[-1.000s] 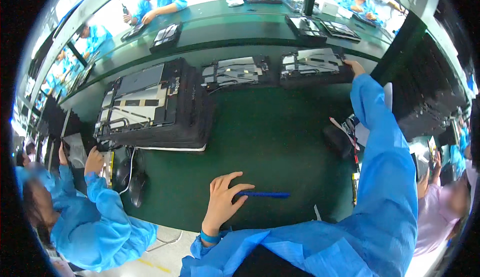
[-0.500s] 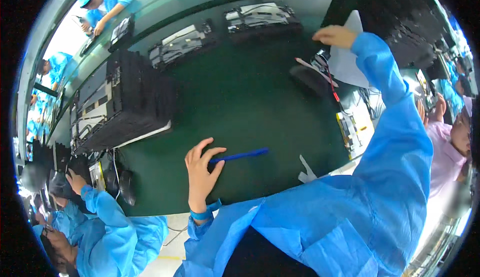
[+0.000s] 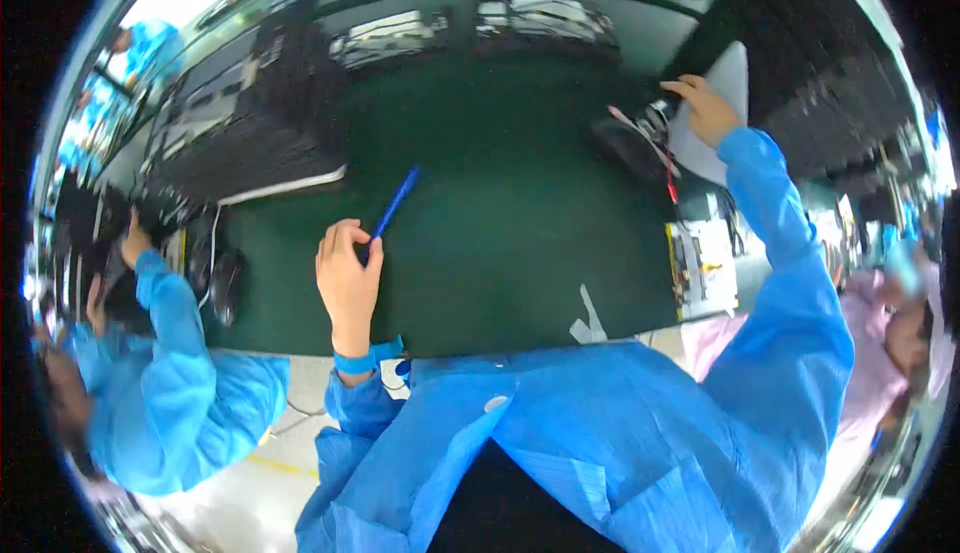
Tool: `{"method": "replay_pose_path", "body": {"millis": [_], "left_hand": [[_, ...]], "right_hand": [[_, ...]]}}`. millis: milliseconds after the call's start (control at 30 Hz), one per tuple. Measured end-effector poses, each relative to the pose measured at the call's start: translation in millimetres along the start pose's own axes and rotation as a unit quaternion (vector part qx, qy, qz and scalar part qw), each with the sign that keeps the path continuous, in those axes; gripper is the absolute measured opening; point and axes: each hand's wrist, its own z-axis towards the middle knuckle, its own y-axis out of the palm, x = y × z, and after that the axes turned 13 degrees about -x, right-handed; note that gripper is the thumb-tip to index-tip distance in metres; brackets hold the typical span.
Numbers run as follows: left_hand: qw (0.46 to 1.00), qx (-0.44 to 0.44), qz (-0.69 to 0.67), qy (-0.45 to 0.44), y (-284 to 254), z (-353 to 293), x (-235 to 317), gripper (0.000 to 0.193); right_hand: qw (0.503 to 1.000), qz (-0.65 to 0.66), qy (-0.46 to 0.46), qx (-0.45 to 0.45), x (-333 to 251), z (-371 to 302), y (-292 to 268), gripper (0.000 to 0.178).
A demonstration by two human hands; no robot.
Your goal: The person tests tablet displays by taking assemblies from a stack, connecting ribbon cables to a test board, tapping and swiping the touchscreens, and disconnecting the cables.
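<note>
Over the left half of the dark green table, my left hand (image 3: 348, 278) pinches the lower end of a slim blue stick (image 3: 400, 196) between thumb and fingers. The stick slants up and to the right. A blue wrist band (image 3: 360, 363) circles that wrist. My right hand (image 3: 707, 111) reaches to the far right, fingers apart and holding nothing visible. It overlaps a pale grey sheet-like piece (image 3: 735, 78). Just left of it are a small silver-and-black item (image 3: 658, 113), a thin pinkish-white stick (image 3: 628, 123) and a rounded black object (image 3: 620, 148).
Black stacks stand at left (image 3: 270, 123) and right (image 3: 840, 73). Two opened electronic units (image 3: 390, 38) (image 3: 545, 23) lie along the back. A clear strip (image 3: 588, 321) lies at the front edge; a yellow-edged board (image 3: 705, 268) sits right. A co-worker's blue sleeve (image 3: 175, 298) is at left.
My left hand has closed on the blue stick and tilted it from lying flat to slanting upward. My right hand's fingers have spread slightly beside the grey sheet. The whole view has shifted.
</note>
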Motion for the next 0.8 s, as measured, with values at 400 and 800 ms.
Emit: {"method": "replay_pose_path", "body": {"millis": [400,800], "left_hand": [[0.994,0.097,-0.007,-0.058,-42,2,3,0.042],[0.831,0.388,-0.376,-0.131,-163,118,-115,0.068]], "right_hand": [[0.923,0.095,-0.372,-0.028,-239,72,-69,0.054],[0.788,0.502,-0.356,0.024,-390,202,-3,0.063]]}}
